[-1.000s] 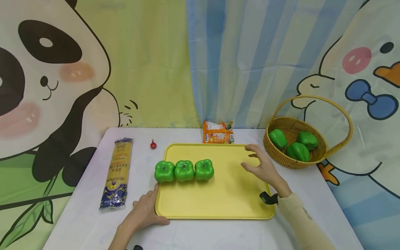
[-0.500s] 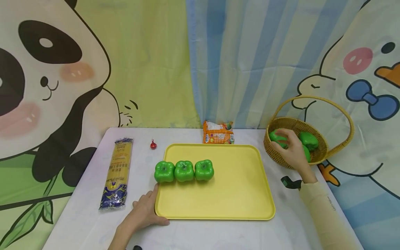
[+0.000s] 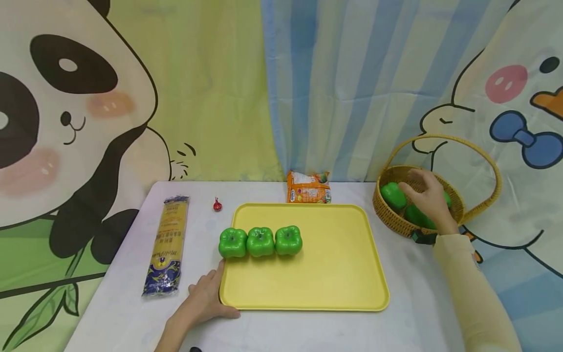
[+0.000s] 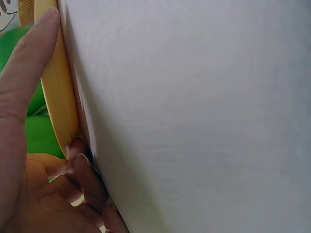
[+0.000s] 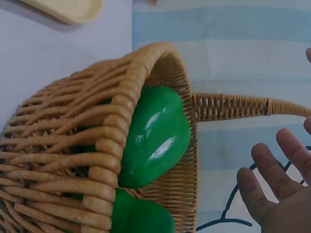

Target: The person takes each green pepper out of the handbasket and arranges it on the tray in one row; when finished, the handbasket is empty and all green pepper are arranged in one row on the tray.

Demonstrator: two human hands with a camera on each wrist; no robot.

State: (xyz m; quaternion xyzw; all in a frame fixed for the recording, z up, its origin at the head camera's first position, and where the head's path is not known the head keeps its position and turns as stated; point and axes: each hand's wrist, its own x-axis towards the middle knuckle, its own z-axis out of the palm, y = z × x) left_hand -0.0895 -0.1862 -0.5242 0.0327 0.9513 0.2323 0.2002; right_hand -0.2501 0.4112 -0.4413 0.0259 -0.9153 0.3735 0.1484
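My left hand [image 3: 204,296] holds the front left corner of a yellow tray [image 3: 336,274], index finger along its left side and thumb [image 4: 36,41] along the front edge. Three green bell peppers [image 3: 261,241] sit side by side in a row at the tray's left. Over the wicker basket [image 3: 393,221] at the right, my right hand [image 3: 428,198] hovers with fingers spread and nothing held. Green bell peppers [image 5: 155,136] lie inside the basket, partly hidden by that hand in the head view. In the right wrist view, the fingertips are apart from the peppers.
A long spaghetti pack [image 3: 168,244] lies left of the tray, with a small red item [image 3: 217,205] near its top. Behind the tray is an orange snack packet [image 3: 309,187]. The basket's tall handle [image 3: 494,181] arches over its opening. Printed curtains stand behind the table.
My right hand has moved from above the tray's right side to the basket, first over its left pepper, then further right with the fingers opening. My left hand stays at the tray corner.
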